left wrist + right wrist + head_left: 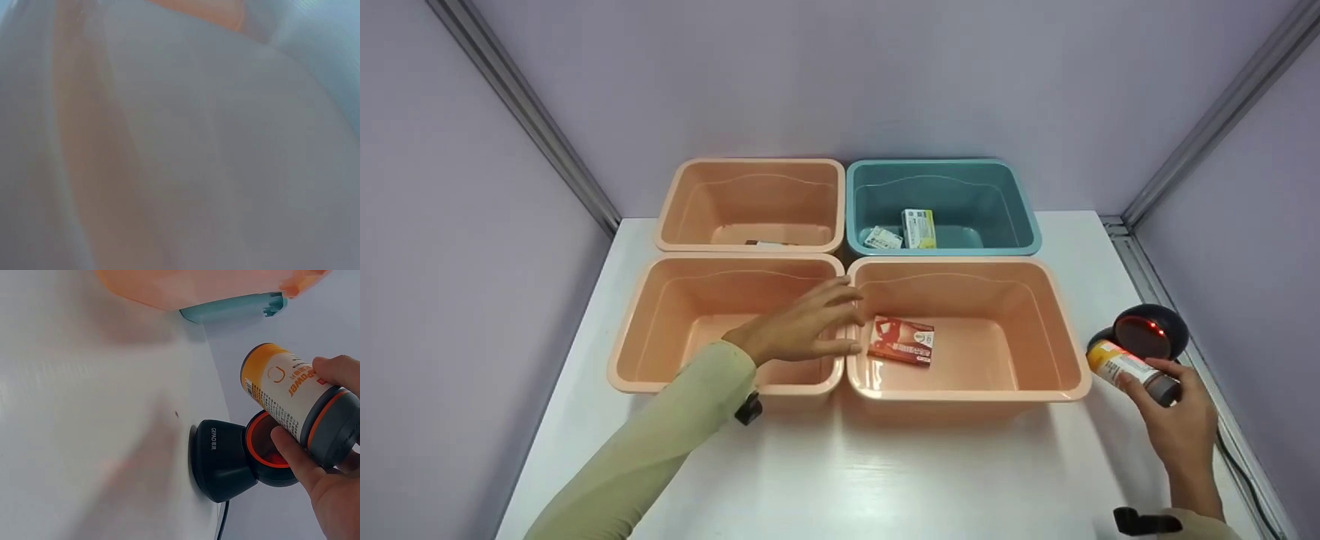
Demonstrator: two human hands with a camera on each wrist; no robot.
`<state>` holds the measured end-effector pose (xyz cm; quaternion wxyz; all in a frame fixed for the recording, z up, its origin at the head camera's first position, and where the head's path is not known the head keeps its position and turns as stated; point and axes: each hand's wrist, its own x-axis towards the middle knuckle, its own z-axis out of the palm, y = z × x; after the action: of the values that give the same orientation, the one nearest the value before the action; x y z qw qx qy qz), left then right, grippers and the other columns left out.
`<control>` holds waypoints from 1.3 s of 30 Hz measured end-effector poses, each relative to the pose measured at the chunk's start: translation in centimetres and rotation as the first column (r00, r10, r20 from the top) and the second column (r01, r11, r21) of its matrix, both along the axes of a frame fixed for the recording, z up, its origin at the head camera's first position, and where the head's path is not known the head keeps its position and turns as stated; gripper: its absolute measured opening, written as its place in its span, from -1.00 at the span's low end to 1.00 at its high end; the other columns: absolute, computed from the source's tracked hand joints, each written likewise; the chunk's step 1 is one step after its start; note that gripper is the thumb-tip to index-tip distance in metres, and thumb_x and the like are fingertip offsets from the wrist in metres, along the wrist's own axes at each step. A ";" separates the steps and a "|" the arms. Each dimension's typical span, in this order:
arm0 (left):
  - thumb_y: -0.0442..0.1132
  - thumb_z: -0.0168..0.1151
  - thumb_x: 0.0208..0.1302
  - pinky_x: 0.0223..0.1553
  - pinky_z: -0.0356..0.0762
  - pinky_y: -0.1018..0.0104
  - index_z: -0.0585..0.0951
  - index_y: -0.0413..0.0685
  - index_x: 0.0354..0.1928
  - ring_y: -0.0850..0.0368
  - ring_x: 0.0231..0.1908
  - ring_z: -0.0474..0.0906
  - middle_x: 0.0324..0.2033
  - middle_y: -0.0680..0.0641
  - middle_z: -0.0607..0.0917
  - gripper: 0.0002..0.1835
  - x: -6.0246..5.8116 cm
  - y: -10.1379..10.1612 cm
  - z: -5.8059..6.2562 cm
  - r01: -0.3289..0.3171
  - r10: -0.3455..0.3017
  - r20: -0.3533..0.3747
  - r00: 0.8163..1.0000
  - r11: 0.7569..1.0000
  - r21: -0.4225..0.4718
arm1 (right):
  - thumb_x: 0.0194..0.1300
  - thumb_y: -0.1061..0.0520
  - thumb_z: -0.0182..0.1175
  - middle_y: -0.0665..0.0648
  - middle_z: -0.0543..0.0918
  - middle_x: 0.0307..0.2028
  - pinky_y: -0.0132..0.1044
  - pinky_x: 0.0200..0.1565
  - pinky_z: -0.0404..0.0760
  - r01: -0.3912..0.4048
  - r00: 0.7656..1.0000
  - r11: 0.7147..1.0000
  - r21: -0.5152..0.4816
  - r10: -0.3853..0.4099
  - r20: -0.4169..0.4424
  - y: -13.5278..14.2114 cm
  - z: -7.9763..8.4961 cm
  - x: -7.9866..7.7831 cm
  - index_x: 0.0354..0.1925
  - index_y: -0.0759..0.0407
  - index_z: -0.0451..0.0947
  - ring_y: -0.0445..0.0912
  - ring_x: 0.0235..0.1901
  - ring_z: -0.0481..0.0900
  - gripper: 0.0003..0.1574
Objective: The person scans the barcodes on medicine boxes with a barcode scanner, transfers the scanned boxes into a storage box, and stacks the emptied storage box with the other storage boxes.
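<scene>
My right hand (1181, 409) grips a bottle (1123, 369) with an orange and white label and a dark cap. In the right wrist view the bottle (287, 385) lies tilted across the face of a black barcode scanner (222, 458), thumb on one side and fingers on the other. Red lights glow on the scanner (1144, 334) in the head view. My left hand (810, 322) hangs over the adjoining rims of the two front bins, fingers loosely spread and holding nothing. Blurred pale cloth fills most of the left wrist view.
Right of my left hand, a red box (901, 341) lies in the front right peach bin (971, 397). Other peach bins stand front left (660, 330) and back left (675, 202). Two small boxes (919, 229) sit in the teal bin (1024, 210). A cable (223, 520) trails from the scanner.
</scene>
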<state>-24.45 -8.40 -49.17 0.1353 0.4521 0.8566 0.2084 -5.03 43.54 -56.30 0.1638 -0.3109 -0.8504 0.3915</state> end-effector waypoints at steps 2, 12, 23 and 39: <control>0.37 0.20 0.54 0.67 0.12 -0.33 0.60 0.16 0.40 -0.12 0.76 -0.10 0.68 -0.04 0.29 -0.37 -0.1 0.0 0.0 0.004 -0.004 -0.009 1.000 1.000 0.001 | 0.42 -0.18 0.47 -0.08 0.54 0.03 -0.55 -0.36 0.45 0.034 0.999 0.999 -0.016 -0.034 0.001 0.0 0.0 -0.1 0.34 0.07 0.55 -0.27 -0.18 0.43 -0.31; 0.35 0.20 0.55 0.67 0.11 -0.37 0.62 0.15 0.37 -0.14 0.76 -0.11 0.67 -0.09 0.30 -0.40 -0.1 -0.1 0.2 0.016 -0.016 -0.016 1.000 1.000 0.012 | 0.47 -0.20 0.42 -0.10 0.50 -0.14 -0.63 -0.32 0.68 0.090 0.993 0.949 -0.302 -0.110 -0.049 -0.2 0.7 -0.5 0.14 -0.08 0.59 -0.34 -0.33 0.59 -0.57; 0.34 0.21 0.54 0.65 0.10 -0.42 0.61 0.14 0.39 -0.15 0.76 -0.13 0.68 -0.10 0.28 -0.39 -0.1 -0.1 0.2 0.008 -0.008 -0.005 1.000 1.000 0.004 | 0.50 -0.20 0.39 0.03 0.39 -0.10 -0.48 -0.28 0.81 0.043 0.997 0.892 -0.449 -0.071 -0.044 0.4 3.2 -1.6 0.10 -0.05 0.56 -0.33 -0.43 0.75 -0.60; 0.35 0.20 0.55 0.66 0.12 -0.38 0.61 0.17 0.38 -0.17 0.76 -0.10 0.67 -0.10 0.30 -0.40 0.0 0.0 0.1 0.022 -0.022 -0.023 0.999 1.000 0.009 | 0.60 -0.44 0.11 0.67 0.65 0.10 -0.37 -0.33 0.63 -0.378 0.882 0.922 0.080 0.332 0.335 3.1 7.8 -3.7 0.33 0.54 0.46 -0.01 -0.38 0.90 0.04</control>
<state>-24.45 -8.43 -49.06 0.1258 0.4646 0.8520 0.2059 -8.74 46.60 -48.52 -0.0268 -0.1953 -0.9340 0.2980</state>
